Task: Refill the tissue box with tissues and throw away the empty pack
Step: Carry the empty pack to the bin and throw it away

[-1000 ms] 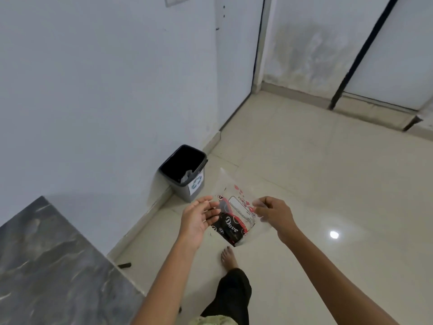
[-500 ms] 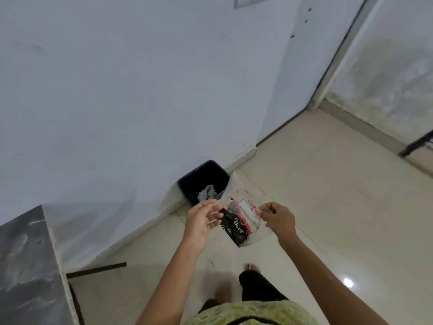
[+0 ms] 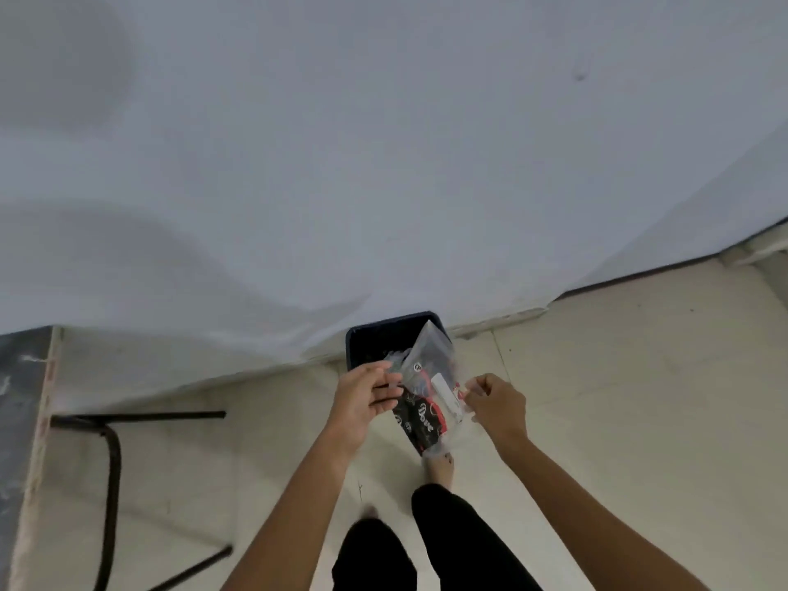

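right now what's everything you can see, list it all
empty pack: one, clear plastic with black and red print, held over the bin's near edge
bin: one, black, on the floor against the wall
table: one, grey marbled top, far left, black metal legs
wall: white, ahead
floor: cream tiles
left hand: pinching the pack's left edge
right hand: pinching its right edge
legs: two, black trousers, barefoot

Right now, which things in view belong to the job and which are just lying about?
Job:
empty pack, pinched by left hand and right hand
black bin against the wall

Lying about:
grey marble-look tabletop
black metal frame
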